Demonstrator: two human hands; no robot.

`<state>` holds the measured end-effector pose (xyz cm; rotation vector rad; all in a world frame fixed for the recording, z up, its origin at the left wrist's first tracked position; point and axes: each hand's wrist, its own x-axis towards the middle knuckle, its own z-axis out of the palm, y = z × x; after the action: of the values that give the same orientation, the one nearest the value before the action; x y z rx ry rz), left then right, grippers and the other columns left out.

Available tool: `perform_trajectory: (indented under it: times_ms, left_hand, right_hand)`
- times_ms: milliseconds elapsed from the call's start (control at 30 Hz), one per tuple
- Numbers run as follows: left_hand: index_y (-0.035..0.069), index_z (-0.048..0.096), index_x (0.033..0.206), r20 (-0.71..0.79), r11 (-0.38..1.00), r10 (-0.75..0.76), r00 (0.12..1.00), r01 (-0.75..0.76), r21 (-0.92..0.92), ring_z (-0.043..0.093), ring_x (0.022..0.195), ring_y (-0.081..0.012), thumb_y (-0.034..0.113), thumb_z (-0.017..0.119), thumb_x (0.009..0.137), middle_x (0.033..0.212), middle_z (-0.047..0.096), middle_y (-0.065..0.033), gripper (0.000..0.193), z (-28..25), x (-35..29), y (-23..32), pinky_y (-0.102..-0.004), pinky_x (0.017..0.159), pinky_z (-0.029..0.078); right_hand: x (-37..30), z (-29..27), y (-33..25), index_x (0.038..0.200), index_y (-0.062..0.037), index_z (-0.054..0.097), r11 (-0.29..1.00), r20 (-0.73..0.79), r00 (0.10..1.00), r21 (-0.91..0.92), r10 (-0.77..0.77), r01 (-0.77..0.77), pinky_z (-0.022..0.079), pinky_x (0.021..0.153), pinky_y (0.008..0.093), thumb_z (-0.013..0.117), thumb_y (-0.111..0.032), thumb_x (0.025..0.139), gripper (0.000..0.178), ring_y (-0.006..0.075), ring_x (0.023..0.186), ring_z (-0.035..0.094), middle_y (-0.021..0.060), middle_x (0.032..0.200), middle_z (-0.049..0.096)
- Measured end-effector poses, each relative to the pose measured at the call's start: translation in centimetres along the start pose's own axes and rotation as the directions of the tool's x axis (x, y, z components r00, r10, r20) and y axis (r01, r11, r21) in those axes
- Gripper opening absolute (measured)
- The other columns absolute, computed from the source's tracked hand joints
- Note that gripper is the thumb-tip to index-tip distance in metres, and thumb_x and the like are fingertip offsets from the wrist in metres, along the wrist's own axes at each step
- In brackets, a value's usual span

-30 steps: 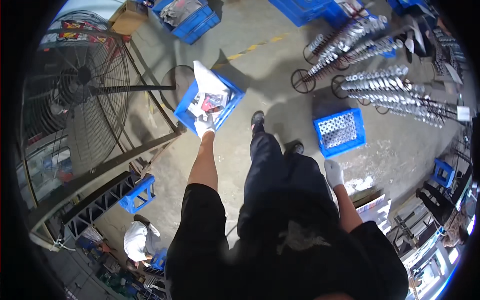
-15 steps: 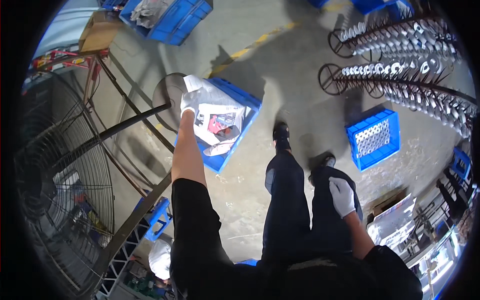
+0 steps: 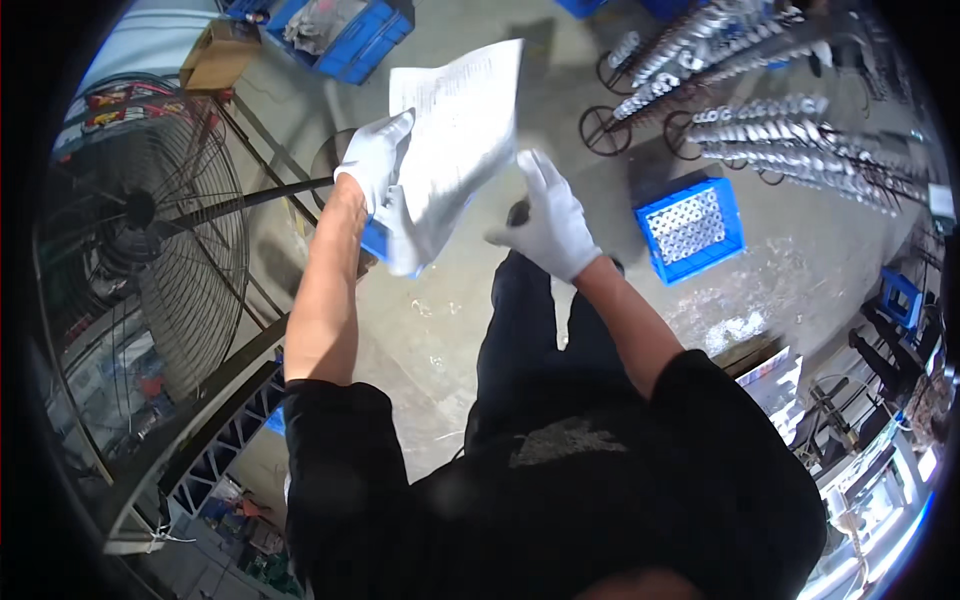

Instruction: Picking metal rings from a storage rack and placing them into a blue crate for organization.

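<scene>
My left hand (image 3: 372, 158), in a white glove, grips a printed white paper sheet (image 3: 460, 125) by its left edge and holds it up in front of me. The sheet is bent, its lower part curling. A white flap (image 3: 402, 240) hangs under that hand; whether it belongs to the sheet I cannot tell. Close to the sheet's right edge is my right hand (image 3: 555, 222), also gloved, fingers and thumb apart and nothing in it. Behind the paper a blue crate (image 3: 374, 238) is mostly hidden.
A large caged fan (image 3: 140, 210) and its metal frame stand at left. To the right, a blue crate (image 3: 740, 225) holds rows of silvery round parts. Spiked racks (image 3: 760, 140) loaded with shiny metal parts stand at far right. Another blue crate (image 3: 365, 45) is at the back, near a cardboard box (image 3: 220, 55).
My left hand has lifted the paper up from the blue crate. My right hand has left my thigh and come up toward the sheet, its fingers spreading. The view has shifted.
</scene>
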<state>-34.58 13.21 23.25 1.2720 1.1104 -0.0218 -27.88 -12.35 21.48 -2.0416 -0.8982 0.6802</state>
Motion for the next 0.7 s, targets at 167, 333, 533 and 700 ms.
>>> perform_trajectory:
  times_ms: [167, 333, 533, 700]
  left_hand:
    - [-0.006, 0.058, 0.11, 0.151, 0.993, -0.008, 0.989, 0.026, -0.119, 0.059, 0.081, -0.0191, 0.02, 0.055, 0.089, 0.096, 0.063, -0.0136, 0.034, 7.6, -9.8, 8.0, -0.028, 0.067, 0.048]
    - [-0.007, 0.057, 0.111, 0.176, 0.982, 0.177, 0.968, -0.186, 0.039, 0.06, 0.084, -0.0201, 0.015, 0.053, 0.089, 0.098, 0.063, -0.0162, 0.031, 12.7, -17.5, 12.4, -0.0282, 0.07, 0.05]
    - [-0.003, 0.051, 0.119, 0.172, 0.92, 0.367, 0.914, -0.331, -0.208, 0.062, 0.094, -0.0248, 0.016, 0.051, 0.09, 0.111, 0.059, -0.0194, 0.035, 14.8, -21.7, 13.0, -0.0306, 0.074, 0.054]
    - [0.001, 0.048, 0.126, 0.222, 0.826, 0.546, 0.808, -0.563, 0.018, 0.06, 0.098, -0.0239, 0.016, 0.053, 0.09, 0.115, 0.059, -0.0169, 0.039, 15.5, -23.9, 12.5, -0.0283, 0.082, 0.05]
  right_hand:
    - [-2.2, -6.9, -1.6, 0.127, 0.0017, 0.039, 0.899, -0.371, 0.837, -0.333, -0.403, 0.286, 0.042, 0.09, 0.0399, 0.082, -0.024, 0.051, 0.091, 0.0401, 0.105, 0.049, 0.0234, 0.123, 0.044]
    - [-8.5, -19.4, -3.4, 0.129, 0.0036, 0.037, 0.936, -0.462, 0.824, -0.28, -0.328, 0.215, 0.035, 0.099, 0.042, 0.081, -0.03, 0.054, 0.093, 0.0408, 0.118, 0.042, 0.0244, 0.134, 0.034]
    - [-15.5, -34.3, 5.3, 0.132, 0.0063, 0.032, 0.961, -0.856, 0.476, -0.082, -0.204, 0.265, 0.033, 0.101, 0.038, 0.072, -0.034, 0.076, 0.08, 0.035, 0.115, 0.045, 0.0234, 0.129, 0.043]
    - [-16.4, -40.6, 3.2, 0.131, 0.0055, 0.035, 0.894, -0.709, 0.641, 0.034, -0.294, 0.447, 0.034, 0.1, 0.0357, 0.067, -0.029, 0.081, 0.068, 0.0314, 0.116, 0.045, 0.0223, 0.128, 0.045]
